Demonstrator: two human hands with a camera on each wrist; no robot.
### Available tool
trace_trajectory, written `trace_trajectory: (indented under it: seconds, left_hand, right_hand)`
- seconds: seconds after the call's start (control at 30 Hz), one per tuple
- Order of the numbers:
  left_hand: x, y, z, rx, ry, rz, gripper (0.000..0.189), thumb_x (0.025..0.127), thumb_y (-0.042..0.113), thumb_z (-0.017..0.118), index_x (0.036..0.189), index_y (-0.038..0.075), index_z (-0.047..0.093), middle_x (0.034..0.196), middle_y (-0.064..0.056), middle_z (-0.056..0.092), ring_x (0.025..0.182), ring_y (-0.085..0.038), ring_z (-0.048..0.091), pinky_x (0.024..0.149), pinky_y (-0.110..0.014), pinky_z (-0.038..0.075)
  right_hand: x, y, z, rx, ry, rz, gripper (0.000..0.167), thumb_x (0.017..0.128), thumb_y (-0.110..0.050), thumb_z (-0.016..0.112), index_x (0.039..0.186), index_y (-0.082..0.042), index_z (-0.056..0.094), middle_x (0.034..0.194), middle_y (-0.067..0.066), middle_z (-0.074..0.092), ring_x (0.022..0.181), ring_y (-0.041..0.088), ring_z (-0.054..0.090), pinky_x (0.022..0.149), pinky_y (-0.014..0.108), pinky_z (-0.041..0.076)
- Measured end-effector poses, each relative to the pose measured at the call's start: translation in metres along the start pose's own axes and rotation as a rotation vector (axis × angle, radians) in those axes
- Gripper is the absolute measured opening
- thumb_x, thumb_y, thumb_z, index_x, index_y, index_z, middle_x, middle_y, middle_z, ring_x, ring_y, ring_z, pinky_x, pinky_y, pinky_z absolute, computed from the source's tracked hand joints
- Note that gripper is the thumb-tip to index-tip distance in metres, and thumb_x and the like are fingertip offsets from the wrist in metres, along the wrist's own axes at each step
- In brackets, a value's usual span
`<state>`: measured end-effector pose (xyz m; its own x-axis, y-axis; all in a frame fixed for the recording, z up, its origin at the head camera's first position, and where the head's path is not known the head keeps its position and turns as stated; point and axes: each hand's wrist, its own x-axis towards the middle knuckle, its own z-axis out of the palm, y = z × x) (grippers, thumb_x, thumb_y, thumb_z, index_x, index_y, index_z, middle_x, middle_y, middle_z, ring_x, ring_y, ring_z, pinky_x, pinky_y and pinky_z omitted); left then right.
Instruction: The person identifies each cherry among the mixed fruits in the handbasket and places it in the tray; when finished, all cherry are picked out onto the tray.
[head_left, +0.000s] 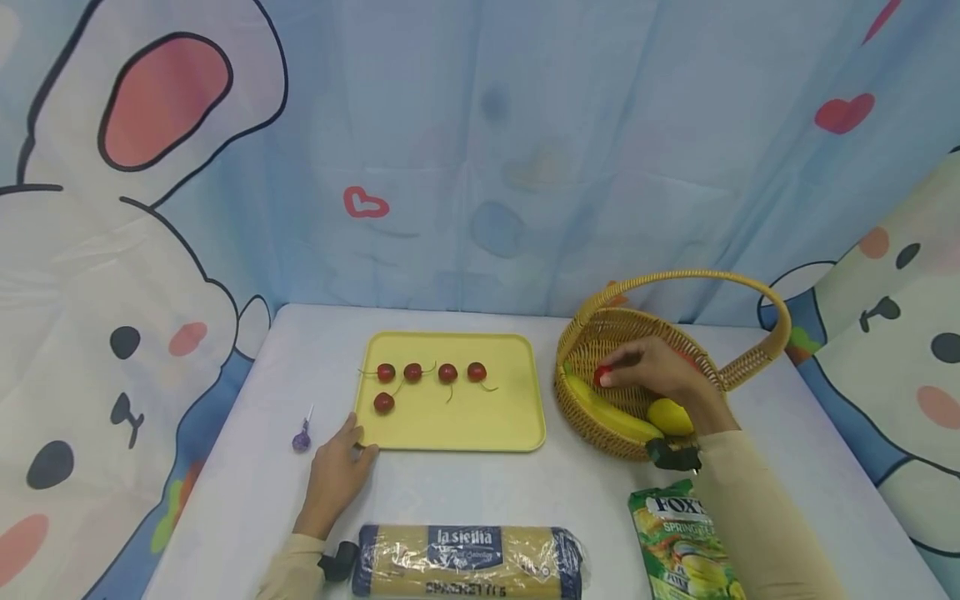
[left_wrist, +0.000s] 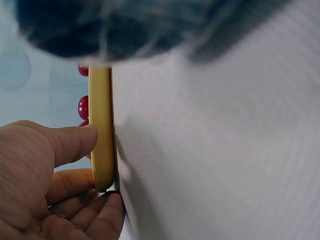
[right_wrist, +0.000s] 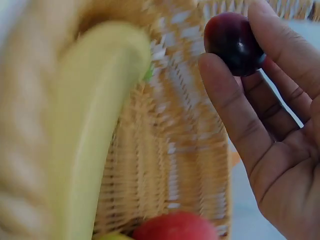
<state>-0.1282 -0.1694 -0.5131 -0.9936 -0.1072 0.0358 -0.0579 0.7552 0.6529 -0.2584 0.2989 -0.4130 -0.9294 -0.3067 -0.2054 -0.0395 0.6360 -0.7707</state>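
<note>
My right hand (head_left: 651,367) pinches a dark red cherry (right_wrist: 234,43) between thumb and fingertips, over the wicker basket (head_left: 581,412). Inside the basket lie a banana (head_left: 611,410), a lemon (head_left: 670,417) and a red round fruit (right_wrist: 175,227), partly hidden by my hand in the head view. On the left, my left hand (head_left: 341,471) holds the near left corner of a yellow tray (head_left: 465,429), thumb on the rim and fingers at its underside. Several cherries (head_left: 447,373) with stems lie on the tray, most in a row along its far side.
A purple lollipop (head_left: 302,439) lies left of the tray. Nearer me are a spaghetti pack (head_left: 465,560) and a green Fox's candy bag (head_left: 686,542), partly covered by my right sleeve. The basket's tall handle (head_left: 697,275) arches above it. A printed curtain (head_left: 420,125) hangs behind the table.
</note>
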Motion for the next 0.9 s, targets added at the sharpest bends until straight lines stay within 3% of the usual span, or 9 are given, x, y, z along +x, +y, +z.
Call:
trace_trajectory:
  seconds: [0.2, 0.33, 0.47, 0.6, 0.77, 0.9]
  left_hand:
    - [-0.002, -0.001, -0.003, 0.002, 0.02, 0.015, 0.044, 0.088, 0.012, 0.07, 0.124, -0.013, 0.061, 0.144, -0.028, 0.047, 0.129, -0.047, 0.05, 0.106, -0.055, 0.045]
    - [-0.001, 0.001, -0.005, 0.004, 0.025, 0.018, 0.045, 0.089, 0.013, 0.07, 0.124, -0.013, 0.06, 0.145, -0.028, 0.047, 0.129, -0.047, 0.05, 0.107, -0.055, 0.044]
    - [0.0, 0.002, -0.003, -0.004, 0.023, 0.014, 0.045, 0.089, 0.013, 0.069, 0.125, -0.013, 0.06, 0.145, -0.027, 0.046, 0.129, -0.047, 0.05, 0.108, -0.055, 0.043]
    - [-0.001, 0.004, 0.0, -0.008, 0.036, 0.026, 0.044, 0.089, 0.012, 0.07, 0.124, -0.013, 0.061, 0.144, -0.028, 0.048, 0.128, -0.047, 0.051, 0.107, -0.055, 0.044]
    - [-0.001, 0.004, 0.002, -0.007, 0.043, 0.035, 0.043, 0.089, 0.012, 0.07, 0.123, -0.013, 0.061, 0.143, -0.028, 0.049, 0.128, -0.047, 0.052, 0.107, -0.054, 0.045]
    - [0.0, 0.005, 0.003, -0.01, 0.037, 0.025, 0.044, 0.089, 0.013, 0.07, 0.124, -0.013, 0.061, 0.144, -0.027, 0.048, 0.129, -0.047, 0.051, 0.107, -0.054, 0.044]
  right_hand:
    - [-0.006, -0.035, 0.026, 0.057, -0.104, -0.159, 0.027, 0.08, -0.017, 0.084, 0.1, -0.001, 0.074, 0.093, 0.007, 0.072, 0.081, 0.017, 0.062, 0.071, 0.03, 0.057]
    - [0.005, -0.058, 0.059, 0.072, -0.12, -0.267, 0.022, 0.077, -0.014, 0.085, 0.094, -0.004, 0.076, 0.093, 0.01, 0.073, 0.082, 0.017, 0.062, 0.068, 0.025, 0.055]
    - [0.021, -0.075, 0.094, 0.109, -0.11, -0.31, 0.021, 0.076, -0.013, 0.086, 0.092, -0.004, 0.075, 0.093, 0.01, 0.072, 0.085, 0.019, 0.063, 0.07, 0.026, 0.055]
    - [0.04, -0.084, 0.13, 0.137, -0.088, -0.291, 0.022, 0.078, -0.015, 0.085, 0.094, -0.005, 0.075, 0.095, 0.008, 0.072, 0.088, 0.023, 0.065, 0.071, 0.028, 0.055]
    - [0.06, -0.088, 0.175, 0.267, -0.075, -0.223, 0.021, 0.079, -0.01, 0.084, 0.094, 0.001, 0.074, 0.093, 0.01, 0.073, 0.081, 0.016, 0.066, 0.066, 0.028, 0.057]
    - [0.073, -0.093, 0.205, 0.341, -0.067, -0.209, 0.025, 0.08, -0.007, 0.082, 0.098, 0.006, 0.072, 0.092, 0.016, 0.073, 0.078, 0.014, 0.068, 0.072, 0.031, 0.062]
